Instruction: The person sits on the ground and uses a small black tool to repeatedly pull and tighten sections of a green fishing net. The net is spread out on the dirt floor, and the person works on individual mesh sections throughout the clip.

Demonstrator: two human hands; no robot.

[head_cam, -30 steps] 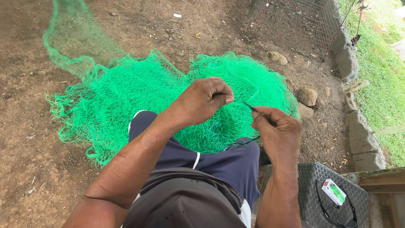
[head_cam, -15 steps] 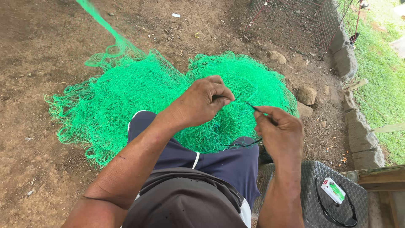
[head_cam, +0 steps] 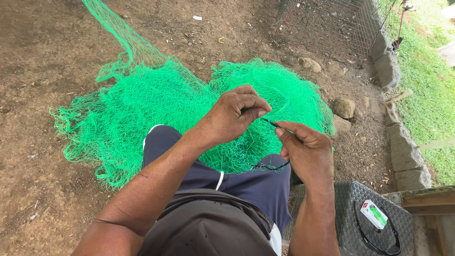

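A large bright green net (head_cam: 156,114) lies heaped on the dirt ground in front of my knees, with a strand rising to the upper left. My left hand (head_cam: 234,116) is closed, pinching a bit of the mesh above my lap. My right hand (head_cam: 305,149) holds a thin dark netting needle (head_cam: 270,122), whose tip meets my left fingers. A dark cord (head_cam: 272,167) loops down from it over my dark blue shorts (head_cam: 246,182).
A wire mesh cage (head_cam: 332,23) stands at the back right. Stones (head_cam: 343,108) and concrete blocks (head_cam: 405,156) edge the dirt, with grass beyond. A woven grey seat (head_cam: 348,208) at lower right carries dark glasses (head_cam: 379,239) and a small white box (head_cam: 374,214).
The net strand at upper left has swung rightward. My hands have closed together, the needle tip now at my left fingers.
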